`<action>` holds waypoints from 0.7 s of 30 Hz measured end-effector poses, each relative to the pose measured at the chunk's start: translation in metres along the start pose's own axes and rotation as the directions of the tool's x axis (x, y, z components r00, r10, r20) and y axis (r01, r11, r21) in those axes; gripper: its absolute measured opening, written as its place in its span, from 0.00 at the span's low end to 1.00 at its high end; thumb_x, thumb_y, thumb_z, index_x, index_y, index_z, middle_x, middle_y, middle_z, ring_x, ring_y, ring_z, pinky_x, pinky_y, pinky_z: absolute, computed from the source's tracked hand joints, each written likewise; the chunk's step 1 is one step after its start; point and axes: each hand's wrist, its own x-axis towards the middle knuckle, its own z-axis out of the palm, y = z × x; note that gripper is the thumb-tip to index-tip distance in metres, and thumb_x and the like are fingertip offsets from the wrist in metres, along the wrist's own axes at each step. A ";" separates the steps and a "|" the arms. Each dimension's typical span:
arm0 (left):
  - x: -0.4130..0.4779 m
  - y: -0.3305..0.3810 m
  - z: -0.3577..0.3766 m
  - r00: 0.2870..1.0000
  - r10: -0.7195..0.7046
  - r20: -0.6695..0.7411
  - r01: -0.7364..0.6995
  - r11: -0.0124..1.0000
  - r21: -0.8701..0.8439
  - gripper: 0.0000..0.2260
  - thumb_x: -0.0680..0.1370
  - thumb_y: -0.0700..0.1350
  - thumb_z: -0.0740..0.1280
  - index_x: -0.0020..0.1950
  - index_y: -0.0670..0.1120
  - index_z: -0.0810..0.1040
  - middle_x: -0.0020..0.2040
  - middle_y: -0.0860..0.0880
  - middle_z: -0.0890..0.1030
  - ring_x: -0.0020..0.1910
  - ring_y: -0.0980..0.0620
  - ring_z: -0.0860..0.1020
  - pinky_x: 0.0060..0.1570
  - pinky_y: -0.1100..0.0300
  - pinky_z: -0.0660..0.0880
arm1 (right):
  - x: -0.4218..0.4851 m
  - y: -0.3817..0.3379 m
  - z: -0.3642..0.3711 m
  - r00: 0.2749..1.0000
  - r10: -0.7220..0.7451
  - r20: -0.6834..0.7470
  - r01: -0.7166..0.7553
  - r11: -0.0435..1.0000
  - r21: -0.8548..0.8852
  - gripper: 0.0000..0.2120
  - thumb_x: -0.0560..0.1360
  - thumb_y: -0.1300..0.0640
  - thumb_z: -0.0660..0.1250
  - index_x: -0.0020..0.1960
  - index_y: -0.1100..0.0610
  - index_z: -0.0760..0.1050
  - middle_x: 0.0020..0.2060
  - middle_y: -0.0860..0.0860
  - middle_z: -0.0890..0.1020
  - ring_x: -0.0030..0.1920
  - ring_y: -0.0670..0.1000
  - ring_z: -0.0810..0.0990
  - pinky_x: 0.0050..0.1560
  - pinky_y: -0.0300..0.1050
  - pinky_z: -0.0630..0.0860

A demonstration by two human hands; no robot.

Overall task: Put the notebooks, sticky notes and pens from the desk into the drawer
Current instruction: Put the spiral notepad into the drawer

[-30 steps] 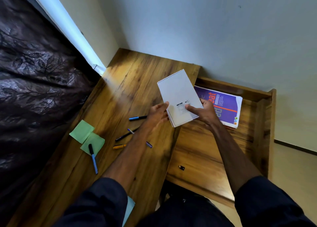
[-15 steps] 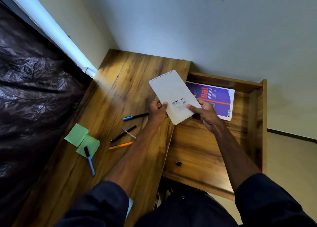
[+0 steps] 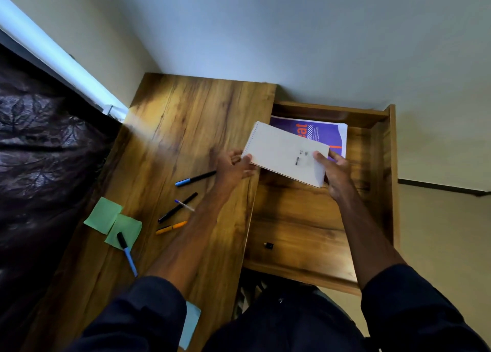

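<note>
The right hand [image 3: 336, 175] grips one end of the white spiral notebook [image 3: 284, 152], thumb on top; the left hand [image 3: 233, 169] pinches its opposite corner. It is held over the open drawer [image 3: 297, 226], partly covering a purple notebook [image 3: 321, 133] beyond the right hand. Pens [image 3: 195, 179] and green sticky notes [image 3: 103, 214] lie on the worktop [image 3: 186, 117] left of the left hand

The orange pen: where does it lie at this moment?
In the head view the orange pen lies on the desk, left of the open drawer, just below the black pen and right of the green sticky notes.
</note>
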 end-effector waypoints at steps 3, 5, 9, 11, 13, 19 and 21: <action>-0.007 -0.023 0.026 0.996 -0.055 0.069 0.044 0.989 0.144 0.16 0.81 0.37 0.66 0.68 0.35 0.71 0.56 0.38 0.83 0.35 0.54 0.85 0.40 0.59 0.84 | 0.014 0.019 -0.023 0.997 0.041 -0.072 -0.051 0.988 -0.144 0.15 0.75 0.61 0.73 0.62 0.59 0.78 0.58 0.55 0.84 0.52 0.53 0.83 0.50 0.50 0.81; -0.008 -0.041 0.040 0.988 -0.111 0.106 0.082 0.966 0.247 0.16 0.81 0.35 0.66 0.68 0.33 0.71 0.57 0.37 0.82 0.34 0.55 0.85 0.40 0.62 0.83 | 0.020 0.032 -0.038 0.992 0.075 -0.098 -0.095 0.971 -0.221 0.12 0.74 0.68 0.66 0.56 0.59 0.78 0.57 0.60 0.83 0.49 0.55 0.80 0.46 0.47 0.77; -0.002 -0.072 0.058 0.975 -0.197 0.104 0.141 0.907 0.398 0.20 0.79 0.36 0.70 0.69 0.35 0.72 0.56 0.37 0.83 0.43 0.47 0.87 0.45 0.56 0.84 | 0.029 0.061 -0.060 0.975 0.149 -0.166 -0.194 0.934 -0.301 0.19 0.73 0.69 0.65 0.61 0.57 0.74 0.54 0.56 0.81 0.51 0.56 0.79 0.39 0.42 0.75; 0.005 -0.083 0.065 0.966 -0.247 0.080 0.189 0.880 0.436 0.19 0.78 0.35 0.70 0.68 0.36 0.73 0.56 0.37 0.83 0.45 0.46 0.86 0.45 0.56 0.84 | 0.035 0.074 -0.066 0.964 0.159 -0.215 -0.220 0.928 -0.300 0.23 0.73 0.70 0.68 0.66 0.57 0.73 0.56 0.56 0.81 0.52 0.56 0.81 0.43 0.46 0.79; 0.011 -0.093 0.071 0.965 -0.255 0.061 0.193 0.850 0.490 0.17 0.78 0.34 0.70 0.67 0.36 0.75 0.56 0.38 0.83 0.47 0.45 0.86 0.48 0.52 0.84 | 0.045 0.085 -0.069 0.954 0.157 -0.256 -0.235 0.920 -0.313 0.27 0.71 0.69 0.72 0.68 0.56 0.73 0.57 0.56 0.82 0.54 0.57 0.83 0.49 0.52 0.83; 0.033 -0.112 0.087 0.971 -0.223 0.085 0.105 0.719 0.687 0.12 0.78 0.39 0.70 0.61 0.40 0.79 0.56 0.45 0.83 0.52 0.47 0.82 0.44 0.58 0.79 | 0.070 0.100 -0.067 0.939 0.125 -0.320 -0.252 0.884 -0.394 0.28 0.66 0.67 0.78 0.64 0.54 0.76 0.58 0.56 0.84 0.53 0.57 0.84 0.52 0.56 0.84; 0.039 -0.119 0.090 0.964 -0.253 0.082 0.127 0.711 0.691 0.14 0.78 0.41 0.71 0.63 0.41 0.78 0.59 0.45 0.82 0.55 0.47 0.81 0.47 0.59 0.80 | 0.072 0.099 -0.063 0.944 0.085 -0.318 -0.228 0.867 -0.443 0.26 0.67 0.66 0.78 0.63 0.57 0.77 0.58 0.56 0.84 0.54 0.57 0.84 0.53 0.53 0.83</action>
